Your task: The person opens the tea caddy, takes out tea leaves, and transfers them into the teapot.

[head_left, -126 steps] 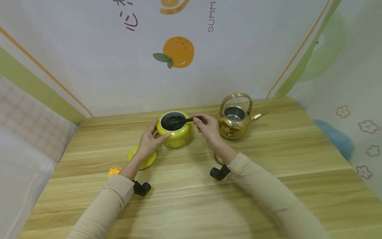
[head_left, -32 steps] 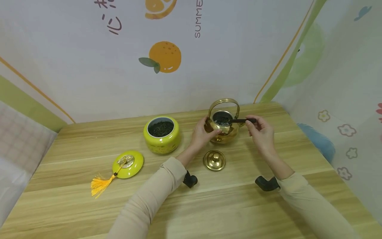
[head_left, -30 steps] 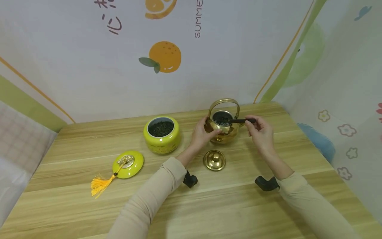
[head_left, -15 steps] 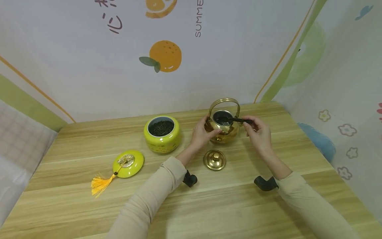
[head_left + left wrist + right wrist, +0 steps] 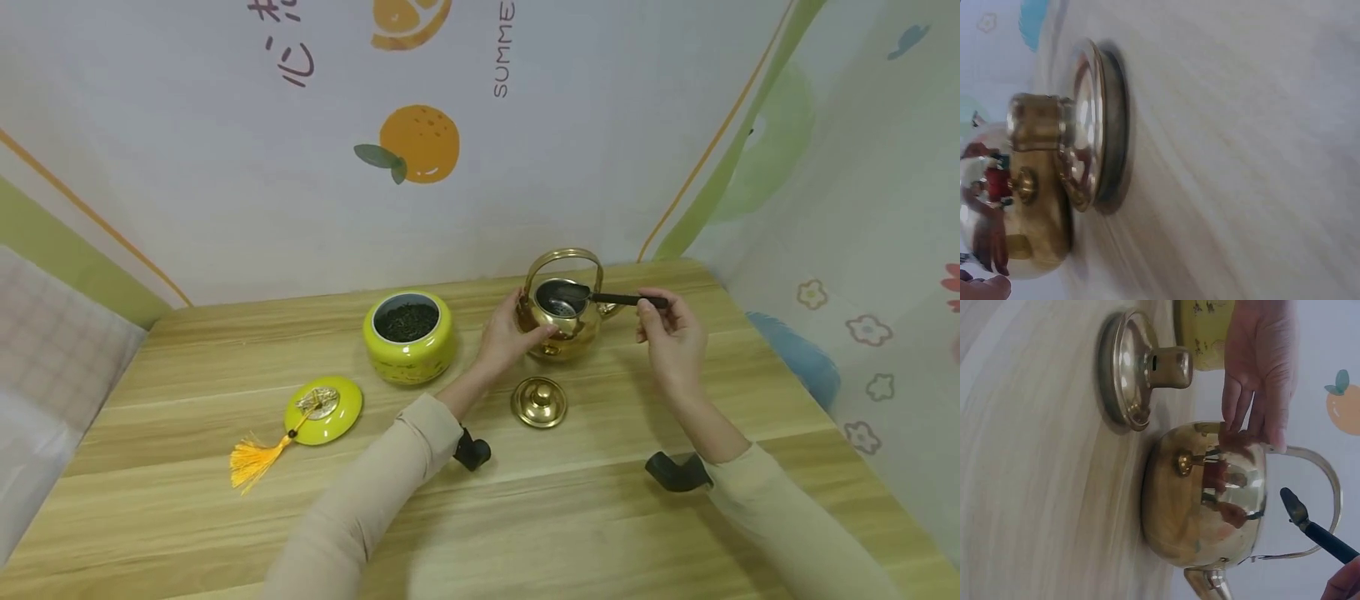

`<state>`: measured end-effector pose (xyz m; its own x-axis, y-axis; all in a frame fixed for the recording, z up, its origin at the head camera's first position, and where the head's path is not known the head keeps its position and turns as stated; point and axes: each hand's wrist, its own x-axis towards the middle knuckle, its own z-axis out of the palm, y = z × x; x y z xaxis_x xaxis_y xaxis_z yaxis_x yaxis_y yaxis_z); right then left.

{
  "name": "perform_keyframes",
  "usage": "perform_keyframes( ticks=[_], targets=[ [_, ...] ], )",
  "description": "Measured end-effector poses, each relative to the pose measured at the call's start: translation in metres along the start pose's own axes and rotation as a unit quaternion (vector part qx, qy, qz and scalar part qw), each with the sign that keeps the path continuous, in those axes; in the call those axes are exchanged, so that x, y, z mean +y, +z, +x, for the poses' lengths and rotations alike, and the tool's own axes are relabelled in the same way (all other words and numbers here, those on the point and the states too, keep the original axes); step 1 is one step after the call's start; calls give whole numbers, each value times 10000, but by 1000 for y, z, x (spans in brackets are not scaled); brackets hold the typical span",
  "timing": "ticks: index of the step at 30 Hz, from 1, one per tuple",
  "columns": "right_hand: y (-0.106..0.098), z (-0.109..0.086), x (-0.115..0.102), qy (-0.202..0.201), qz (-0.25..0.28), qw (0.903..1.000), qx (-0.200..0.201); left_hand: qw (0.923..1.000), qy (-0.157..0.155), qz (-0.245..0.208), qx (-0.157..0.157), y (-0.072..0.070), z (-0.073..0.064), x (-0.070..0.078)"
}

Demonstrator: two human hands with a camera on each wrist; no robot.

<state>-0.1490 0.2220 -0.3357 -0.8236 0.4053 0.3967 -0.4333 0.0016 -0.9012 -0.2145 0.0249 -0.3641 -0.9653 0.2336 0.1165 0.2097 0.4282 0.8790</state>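
In the head view, a gold kettle (image 5: 576, 340) stands uncovered at the back of the table, a metal strainer showing in its mouth. My left hand (image 5: 504, 335) rests on its left side, thumb near the rim and fingers fairly straight in the right wrist view. My right hand (image 5: 675, 346) pinches the dark handle of a tea scoop (image 5: 626, 300). The right wrist view has the scoop's head (image 5: 1295, 506) just above the kettle's opening, under the arched handle. To the left is a yellow jar (image 5: 408, 362) with dark tea leaves (image 5: 407, 322) inside.
The kettle's gold lid (image 5: 540, 402) lies in front of the kettle, near my left wrist. Further left lies the jar's yellow lid (image 5: 336, 421) with an orange tassel (image 5: 255, 460). A printed cloth wall (image 5: 300, 192) closes off the back of the wooden table (image 5: 540, 517).
Both hands have moved right from the yellow jar to the kettle, the scoop still in my right hand. In the last half second the scoop has lifted and shifted right.
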Motion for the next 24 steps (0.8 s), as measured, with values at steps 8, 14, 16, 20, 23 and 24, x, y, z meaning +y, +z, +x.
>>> perform_keyframes(
  ticks=[8,14,16,20,23,24],
  targets=[
    [13,-6,-15,-528,460,9970,-321,9962,174,-842,-156,-31,-39,6],
    [44,-9,-17,-548,343,9948,-781,9814,567,-1706,667,-79,-74,-6],
    [56,-11,-16,-444,317,9940,-950,9755,647,-1818,1055,-97,-82,-14],
    [81,-15,-13,-239,285,9911,-1280,9738,412,-1588,1573,-131,-90,-29],
    [99,-18,-8,-237,162,9877,-1537,9816,-38,-1131,1536,-149,-91,-42],
    [105,-20,-6,-246,104,9865,-1619,9843,-151,-992,1451,-153,-92,-45]
  ],
)
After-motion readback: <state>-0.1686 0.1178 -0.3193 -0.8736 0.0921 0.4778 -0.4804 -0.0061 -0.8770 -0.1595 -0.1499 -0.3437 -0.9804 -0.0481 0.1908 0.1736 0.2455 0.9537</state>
